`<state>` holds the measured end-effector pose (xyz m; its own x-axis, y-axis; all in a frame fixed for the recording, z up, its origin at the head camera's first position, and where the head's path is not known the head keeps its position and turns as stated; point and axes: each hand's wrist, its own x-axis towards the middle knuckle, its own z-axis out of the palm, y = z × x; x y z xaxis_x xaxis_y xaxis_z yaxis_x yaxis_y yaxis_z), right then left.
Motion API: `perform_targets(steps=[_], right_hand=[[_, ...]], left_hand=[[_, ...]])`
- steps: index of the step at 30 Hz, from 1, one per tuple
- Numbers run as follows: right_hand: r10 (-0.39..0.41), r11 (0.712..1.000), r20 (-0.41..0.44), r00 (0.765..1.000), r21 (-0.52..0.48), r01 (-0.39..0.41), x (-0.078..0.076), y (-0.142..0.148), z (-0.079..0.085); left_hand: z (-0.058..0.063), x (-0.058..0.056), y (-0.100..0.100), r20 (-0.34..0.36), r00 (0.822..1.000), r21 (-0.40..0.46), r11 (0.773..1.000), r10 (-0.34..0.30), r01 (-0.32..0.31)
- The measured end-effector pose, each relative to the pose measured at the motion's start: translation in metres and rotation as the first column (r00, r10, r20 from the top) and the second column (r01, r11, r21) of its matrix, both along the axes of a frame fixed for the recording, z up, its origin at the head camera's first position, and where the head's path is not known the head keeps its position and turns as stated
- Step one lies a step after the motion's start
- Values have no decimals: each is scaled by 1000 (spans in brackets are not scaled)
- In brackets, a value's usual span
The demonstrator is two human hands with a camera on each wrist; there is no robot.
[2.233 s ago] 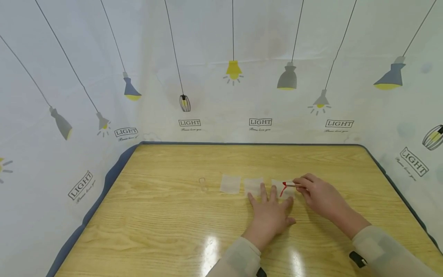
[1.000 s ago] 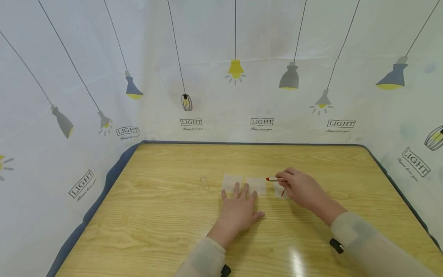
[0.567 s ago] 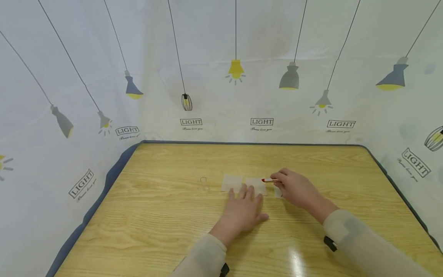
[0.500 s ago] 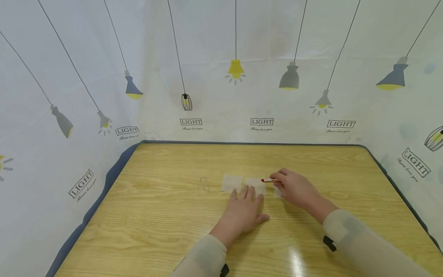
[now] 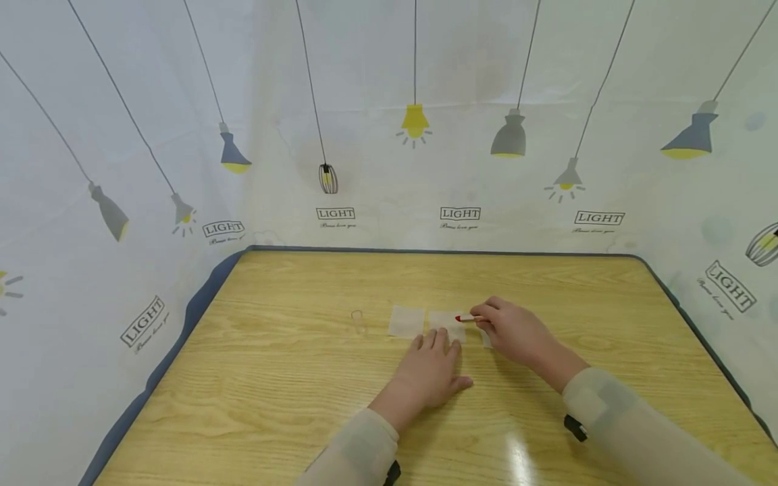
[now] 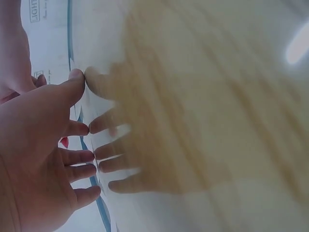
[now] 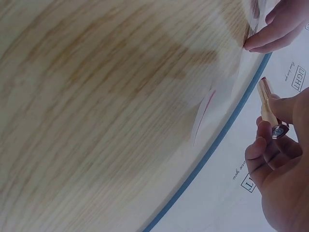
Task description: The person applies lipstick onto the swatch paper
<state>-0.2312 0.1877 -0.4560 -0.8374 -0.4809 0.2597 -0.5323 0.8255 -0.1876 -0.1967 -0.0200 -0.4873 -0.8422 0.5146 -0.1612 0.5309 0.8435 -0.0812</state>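
Observation:
My right hand [image 5: 513, 334] pinches a lipstick [image 7: 266, 101] with a gold tube and a red end. Its red tip overlaps the upper right of the middle small white paper square [image 5: 439, 318] in the head view. My left hand [image 5: 427, 368] lies spread, fingertips at that square's lower edge and thumb pointing right. To the left lies another white square [image 5: 406, 322], unmarked. A third square [image 5: 487, 340] is mostly hidden behind my right hand; the right wrist view shows a red line [image 7: 205, 113] on it.
The squares lie in a row on a wood-grain table [image 5: 273, 391]. A faint looped outline [image 5: 357, 322] shows on the tabletop left of them. A white sheet [image 5: 377, 81] printed with hanging lamps rises behind and at both sides, with a blue border along the table edge.
My right hand has carried the lipstick left from the right-hand square to the middle one. My left hand has also shifted left, then drawn its fingertips back to the middle square's lower edge.

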Motion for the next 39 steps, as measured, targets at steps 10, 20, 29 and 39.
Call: perform_targets(steps=[10, 20, 29, 39], right_hand=[[11, 1000, -22, 1000, -4, -11, -2, 1, -4], [14, 1000, -29, 999, 17, -13, -8, -7, -8], [0, 999, 14, 1000, 42, 0, -9, -12, -7], [-18, 998, -4, 1000, 53, 18, -12, -11, -9]], left_hand=[[-3, -3, -6, -37, 999, 7, 1000, -6, 6], [1, -1, -9, -23, 1000, 17, 1000, -3, 3], [5, 4, -9, 69, 997, 39, 998, 43, -46], [4, 7, -6, 108, 991, 22, 996, 82, -84]])
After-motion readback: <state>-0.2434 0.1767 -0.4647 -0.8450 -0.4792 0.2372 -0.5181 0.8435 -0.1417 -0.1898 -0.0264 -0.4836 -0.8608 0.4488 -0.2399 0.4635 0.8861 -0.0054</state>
